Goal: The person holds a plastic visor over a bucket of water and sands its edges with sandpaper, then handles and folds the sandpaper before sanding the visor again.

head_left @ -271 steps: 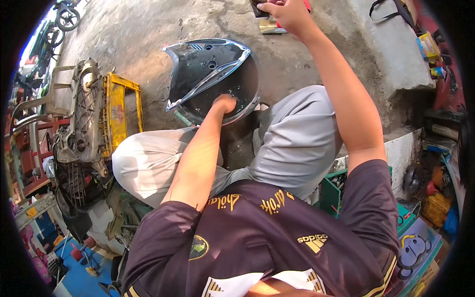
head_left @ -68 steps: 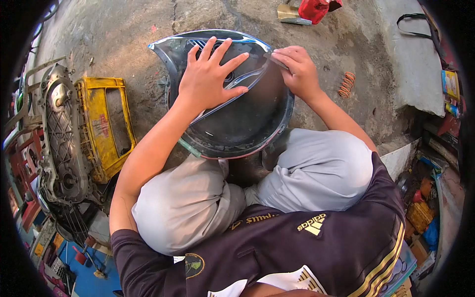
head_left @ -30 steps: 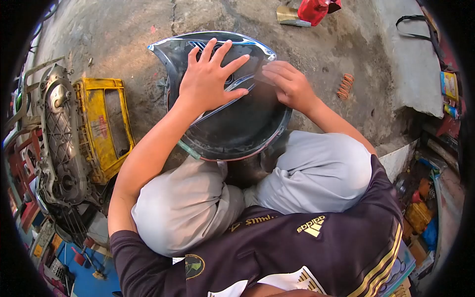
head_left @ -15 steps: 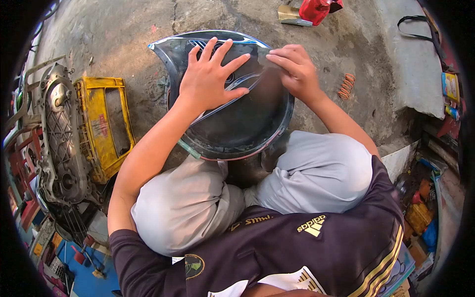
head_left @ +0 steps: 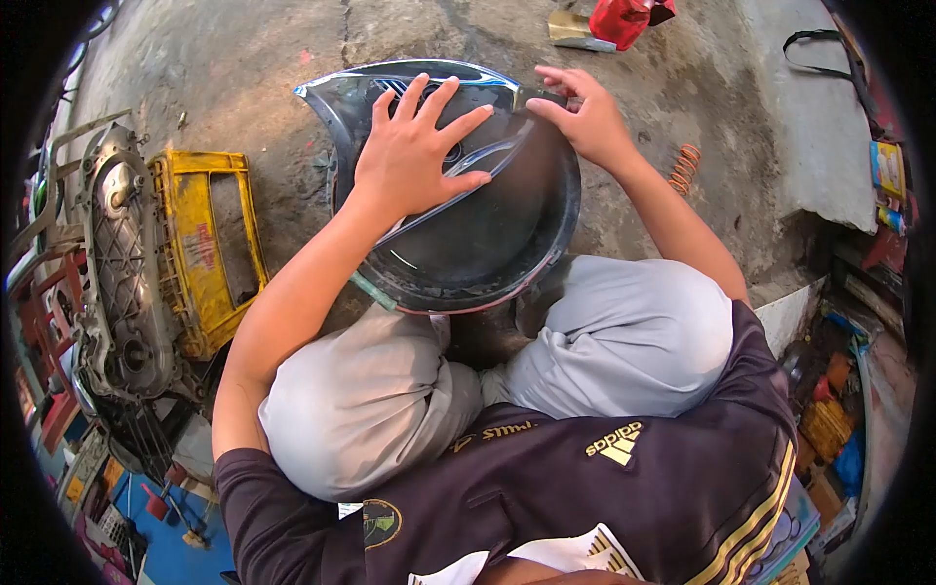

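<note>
Metal casing (head_left: 127,268), one: stood at the far left, long, webbed and dulled, amid crowded parts.

Blue surface (head_left: 185,551), one: showed below the casing, at the lower left, with a red-headed tool (head_left: 156,502) beside it.

Yellow frame (head_left: 207,244), one: scuffed, darkened along its edges, stood just right of the casing.

Left knee (head_left: 361,409), in pale grey cloth: was bent, near the basin's rim.

Left hand (head_left: 414,161): lay palm down on the panel, unclenched, fingers and thumb spread wide.

Black panel (head_left: 490,136), pointed, with blue-and-white edging and a bright stripe: lay across the far part of the basin, its left tip beyond the rim.

Round black basin (head_left: 468,258), one: sat on the ground before the knees.

Right hand (head_left: 582,117): was at the panel's right end, thumb and fingers parted; whether it gripped the dark strip seen between them could not be told.

Gold-and-silver piece (head_left: 577,31) and red packet (head_left: 624,21): lay together on the ground, beyond the right hand.

Right knee (head_left: 639,331), in the same cloth: was bent.

Orange coil spring (head_left: 685,169), one: lay near the right forearm.

Black strap (head_left: 819,37), one: lay on a grey ledge (head_left: 814,117).

Yellow carton (head_left: 886,168), one: was beside the ledge, far right.
</note>
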### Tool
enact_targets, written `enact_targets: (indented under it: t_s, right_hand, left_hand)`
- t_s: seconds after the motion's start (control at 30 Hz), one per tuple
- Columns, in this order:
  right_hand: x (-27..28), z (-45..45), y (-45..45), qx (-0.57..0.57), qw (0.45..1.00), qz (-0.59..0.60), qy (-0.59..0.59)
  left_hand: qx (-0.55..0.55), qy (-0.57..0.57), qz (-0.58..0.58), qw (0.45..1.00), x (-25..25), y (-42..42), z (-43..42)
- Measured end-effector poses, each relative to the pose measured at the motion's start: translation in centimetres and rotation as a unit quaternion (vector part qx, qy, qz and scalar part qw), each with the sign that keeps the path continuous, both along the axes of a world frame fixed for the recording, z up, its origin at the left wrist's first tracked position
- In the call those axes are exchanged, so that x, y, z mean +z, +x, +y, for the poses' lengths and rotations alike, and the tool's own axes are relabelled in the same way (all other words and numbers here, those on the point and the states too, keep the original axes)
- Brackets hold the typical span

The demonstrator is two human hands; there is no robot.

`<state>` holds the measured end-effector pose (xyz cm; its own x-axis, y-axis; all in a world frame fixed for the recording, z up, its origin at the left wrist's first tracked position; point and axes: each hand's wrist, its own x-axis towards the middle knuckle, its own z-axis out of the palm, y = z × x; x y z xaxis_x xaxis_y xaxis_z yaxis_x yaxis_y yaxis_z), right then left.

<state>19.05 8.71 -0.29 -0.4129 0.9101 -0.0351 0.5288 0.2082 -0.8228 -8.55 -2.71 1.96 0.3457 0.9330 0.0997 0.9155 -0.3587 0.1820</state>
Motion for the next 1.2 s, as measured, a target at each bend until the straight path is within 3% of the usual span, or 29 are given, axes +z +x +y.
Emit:
enact_targets:
  t_s: [0.17, 0.27, 0.33, 0.5, 0.57, 0.6, 0.67, 0.87, 1.1, 1.2]
  right_hand:
    - [0.7, -1.5, 0.6, 0.091, 0.986, -0.092, 0.1]
    - [0.3, -1.4, 1.2, 0.101, 0.991, -0.057, 0.068]
    - [-0.1, -0.5, 1.8, 0.038, 0.996, 0.075, -0.035]
    - [1.8, -0.5, 1.7, -0.012, 0.996, 0.005, -0.093]
    - [2.0, -1.3, 1.1, 0.023, 0.998, -0.03, 0.052]
    - [1.5, -1.2, 1.4, 0.023, 0.998, -0.031, 0.051]
    - [-0.1, -0.6, 1.9, 0.119, 0.969, -0.04, 0.214]
    - [1.2, -1.3, 1.8, 0.2, 0.933, -0.085, 0.288]
    - [1.4, -0.8, 2.0, 0.173, 0.947, -0.07, 0.261]
    - [0.7, -1.8, 1.3, 0.186, 0.925, -0.04, 0.328]
  left_hand:
    - [0.0, -0.001, -0.003, 1.0, 0.0, 0.0, 0.0]
    - [0.0, -0.003, -0.002, 1.0, 0.0, 0.1, 0.0]
    - [0.0, -0.002, 0.002, 1.0, 0.1, 0.1, 0.1]
    - [0.002, 0.002, -0.002, 1.0, 0.0, 0.0, 0.0]
    - [0.001, -0.002, -0.005, 1.0, 0.0, 0.1, 0.0]
    - [0.001, -0.001, -0.005, 1.0, 0.0, 0.1, 0.0]
    - [0.003, -0.001, -0.004, 1.0, 0.0, 0.0, 0.0]
    - [0.003, 0.0, -0.005, 1.0, -0.2, 0.0, 0.1]
    - [-0.006, 0.017, -0.015, 1.0, -0.3, -0.1, 0.1]
    - [-0.007, 0.019, -0.015, 1.0, -0.3, -0.1, 0.1]
